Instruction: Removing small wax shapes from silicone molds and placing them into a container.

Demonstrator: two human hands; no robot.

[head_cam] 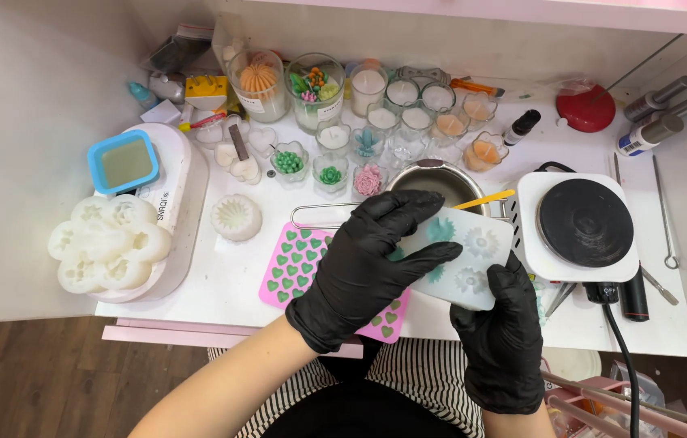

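A crowded white worktop (222, 268) surrounds the hands. Just behind them stands a metal pot (432, 180) with a yellow stick (485, 199) laid across its rim, and to the right a white hot plate (578, 223) with a round black top, its black cord (619, 349) running down off the edge. Under the left forearm lies a pink mould (291, 264) of soft rubbery look, its heart-shaped pockets filled with green wax. Further left sit a ribbed white flower shape (236, 216), a heap of pale flower moulds (104, 243) and a blue square mould (123, 162) resting on a white machine (177, 182). Along the back wall stand glass jars and cups (376, 109), some holding white or orange wax, some holding small green and pink plant shapes. A red lid (586, 107) and grey pens (659, 109) lie at the far right.

Both hands wear smooth black gloves. The left hand (368, 259) lies spread over the top of a translucent mould (469, 259), its fingers (420, 255) pressed down on the near left part. The right hand (505, 332) grips the mould's lower right edge from below, fingers closed on it. The mould is a pale, milky slab with rounded corners, held tilted above the worktop's front edge, between the pink mould and the hot plate. Its face shows flower-shaped hollows, two of them tinted teal, the others whitish.
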